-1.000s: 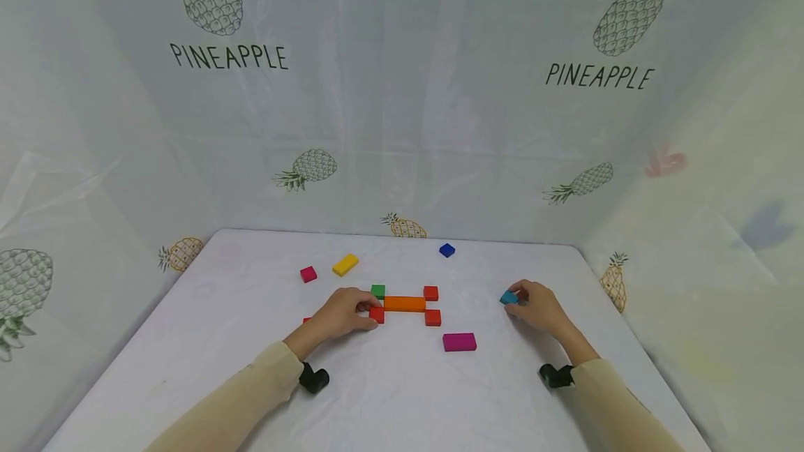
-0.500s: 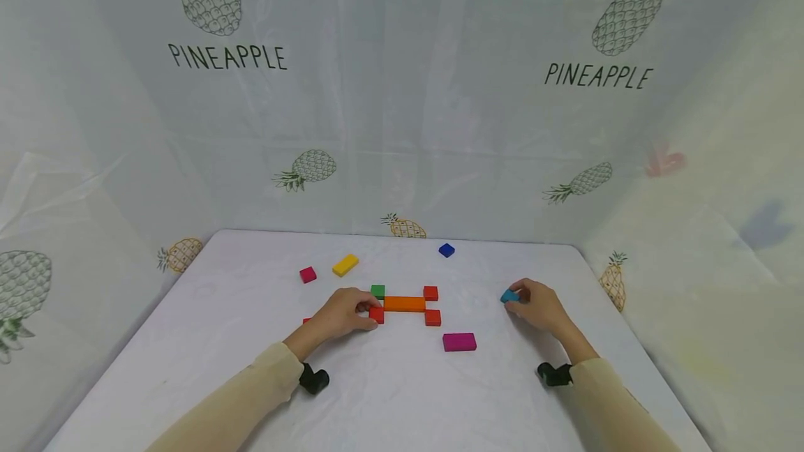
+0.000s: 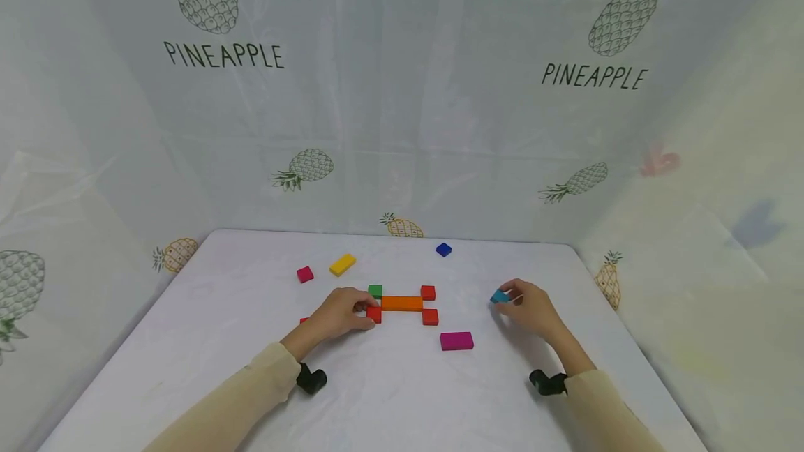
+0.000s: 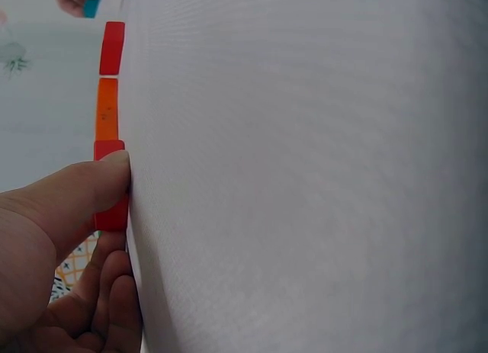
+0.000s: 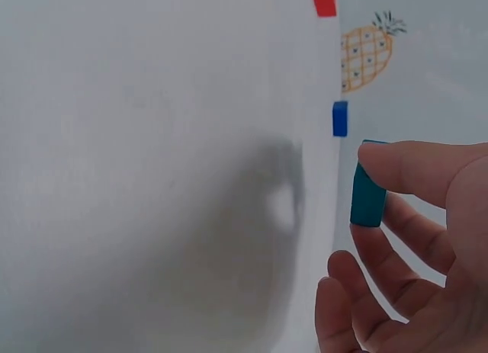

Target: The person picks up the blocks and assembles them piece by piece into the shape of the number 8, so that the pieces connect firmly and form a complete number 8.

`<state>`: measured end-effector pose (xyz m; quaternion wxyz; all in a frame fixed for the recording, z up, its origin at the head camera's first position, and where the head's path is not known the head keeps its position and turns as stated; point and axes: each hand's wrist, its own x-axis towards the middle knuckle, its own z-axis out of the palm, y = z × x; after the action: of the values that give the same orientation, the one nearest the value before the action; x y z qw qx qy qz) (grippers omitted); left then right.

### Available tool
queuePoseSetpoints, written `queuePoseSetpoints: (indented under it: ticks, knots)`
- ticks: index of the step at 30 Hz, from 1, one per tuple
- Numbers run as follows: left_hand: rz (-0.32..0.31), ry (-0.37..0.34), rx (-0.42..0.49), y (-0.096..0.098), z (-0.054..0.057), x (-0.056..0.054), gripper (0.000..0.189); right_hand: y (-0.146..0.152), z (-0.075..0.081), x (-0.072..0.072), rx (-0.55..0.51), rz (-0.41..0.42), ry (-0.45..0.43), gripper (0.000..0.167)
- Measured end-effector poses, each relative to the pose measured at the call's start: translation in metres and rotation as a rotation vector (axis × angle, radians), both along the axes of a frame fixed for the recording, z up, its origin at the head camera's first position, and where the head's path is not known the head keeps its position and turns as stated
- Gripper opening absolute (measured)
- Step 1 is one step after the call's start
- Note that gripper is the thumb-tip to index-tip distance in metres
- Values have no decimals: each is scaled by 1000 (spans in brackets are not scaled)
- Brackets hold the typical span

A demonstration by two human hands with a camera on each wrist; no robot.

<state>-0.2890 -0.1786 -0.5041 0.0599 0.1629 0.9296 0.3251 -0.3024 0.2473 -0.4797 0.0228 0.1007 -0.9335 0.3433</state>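
My left hand (image 3: 341, 312) pinches a small red block (image 3: 373, 314) on the table, at the near left corner of a long orange block (image 3: 402, 303). A green block (image 3: 375, 291) sits at the orange block's far left corner. Two more red blocks flank its right end, one far (image 3: 428, 292) and one near (image 3: 430, 317). Over on the right, my right hand (image 3: 530, 307) holds a light-blue block (image 3: 499, 296) between thumb and fingertips. The right wrist view shows this teal-looking block (image 5: 369, 193) lifted off the cloth, with a shadow cast below the hand.
A magenta block (image 3: 456, 341) lies nearer me, right of centre. Toward the back are a crimson block (image 3: 305, 274), a yellow block (image 3: 343, 265) and a dark-blue block (image 3: 444, 250). Another red block (image 3: 304, 320) is mostly hidden behind the left wrist. Pineapple-print curtains surround the white table (image 3: 389, 396).
My right hand has lifted the light-blue block and shifted slightly left with it. The left hand stays on its red block; the whole head view has drifted a little.
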Motion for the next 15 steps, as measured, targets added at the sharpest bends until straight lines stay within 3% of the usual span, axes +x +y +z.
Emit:
queuePoseSetpoints:
  ticks: [15]
  knots:
    - [5,-6,4,0,1,1,30,-55,7,21,-30,0,3,32]
